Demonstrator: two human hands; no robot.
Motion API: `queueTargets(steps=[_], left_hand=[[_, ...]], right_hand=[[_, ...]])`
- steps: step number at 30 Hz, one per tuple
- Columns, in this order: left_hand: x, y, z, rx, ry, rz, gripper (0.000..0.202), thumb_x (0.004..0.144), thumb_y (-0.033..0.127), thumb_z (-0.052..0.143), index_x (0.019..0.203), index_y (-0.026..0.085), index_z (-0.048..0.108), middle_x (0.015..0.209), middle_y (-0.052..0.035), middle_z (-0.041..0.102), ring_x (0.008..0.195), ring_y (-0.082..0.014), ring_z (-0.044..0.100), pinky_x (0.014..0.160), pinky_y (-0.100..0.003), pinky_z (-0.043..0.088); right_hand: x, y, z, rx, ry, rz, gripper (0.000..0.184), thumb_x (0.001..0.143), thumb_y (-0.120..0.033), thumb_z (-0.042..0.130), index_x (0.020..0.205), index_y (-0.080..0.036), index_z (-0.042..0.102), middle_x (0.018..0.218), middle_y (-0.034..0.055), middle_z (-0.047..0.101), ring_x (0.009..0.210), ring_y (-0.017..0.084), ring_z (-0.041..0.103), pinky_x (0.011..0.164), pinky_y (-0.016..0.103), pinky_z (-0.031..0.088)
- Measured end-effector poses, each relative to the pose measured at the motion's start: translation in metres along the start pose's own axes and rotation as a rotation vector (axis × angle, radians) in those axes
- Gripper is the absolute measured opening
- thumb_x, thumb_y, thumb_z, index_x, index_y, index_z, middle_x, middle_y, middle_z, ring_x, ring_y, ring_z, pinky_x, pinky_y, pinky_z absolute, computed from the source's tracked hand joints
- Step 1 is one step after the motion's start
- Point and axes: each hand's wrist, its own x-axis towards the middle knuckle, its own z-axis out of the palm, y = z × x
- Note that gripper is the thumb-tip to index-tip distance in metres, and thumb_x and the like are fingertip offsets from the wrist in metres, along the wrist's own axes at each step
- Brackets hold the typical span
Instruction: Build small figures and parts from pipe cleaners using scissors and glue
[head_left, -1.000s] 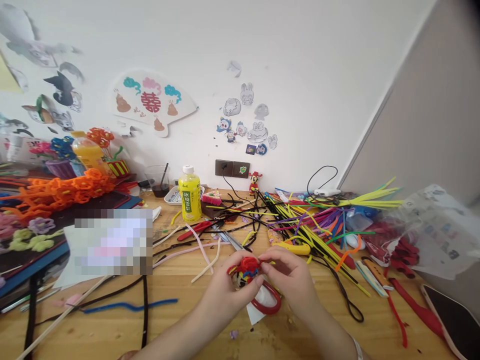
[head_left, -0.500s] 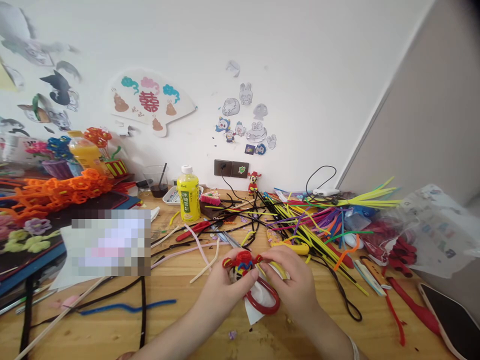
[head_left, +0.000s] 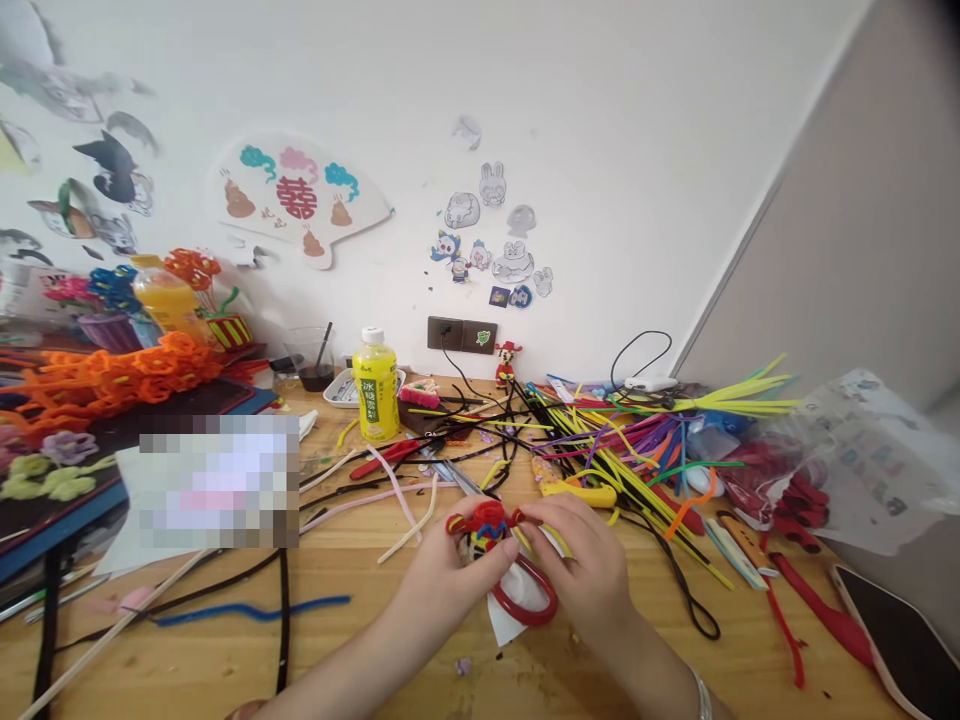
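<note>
Holding a small fuzzy figure of red, blue and yellow stems (head_left: 489, 522), my left hand (head_left: 456, 572) has thumb and fingers closed around its pale head. My right hand (head_left: 589, 565) pinches the red tip on the near side of its hat, so the figure sits between both hands, above the tabletop. The hat looks plush and rounded, with a wavy blue band over yellow.

Just below my hands, a smooth, glossy red oval loop (head_left: 546, 607) lies over a crisp white paper piece (head_left: 506, 628). A soft yellow strip (head_left: 559, 541) shows by my right fingers. Beyond that hand lies a hard yellow-handled tool (head_left: 581, 494), and past it spreads a heap of thin, fuzzy multicoloured stems (head_left: 600, 450). Right of my right hand, a black looped cord (head_left: 699, 608) curls on the grained wooden table (head_left: 360, 650). Well left of my left hand, a bent blue chenille stem (head_left: 251, 609) lies flat.
</note>
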Motion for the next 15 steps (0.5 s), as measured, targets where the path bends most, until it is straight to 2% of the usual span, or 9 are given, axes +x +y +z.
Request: queueTargets(steps=[15], left_hand=[[-0.0016,0.0024,0.0005,0.02,0.005,0.016,0.014,0.065,0.028,0.058,0.075,0.018,0.054,0.071,-0.0006,0.061,0.071,-0.019,0.056,0.07,-0.032,0.046]], right_hand=[[0.0005,-0.004,-0.0012,-0.005,0.01,0.021,0.013,0.079,-0.016,0.051,0.089,-0.02,0.06,0.077,0.0044,0.065,0.071,0.017,0.06,0.065,0.03,0.049]])
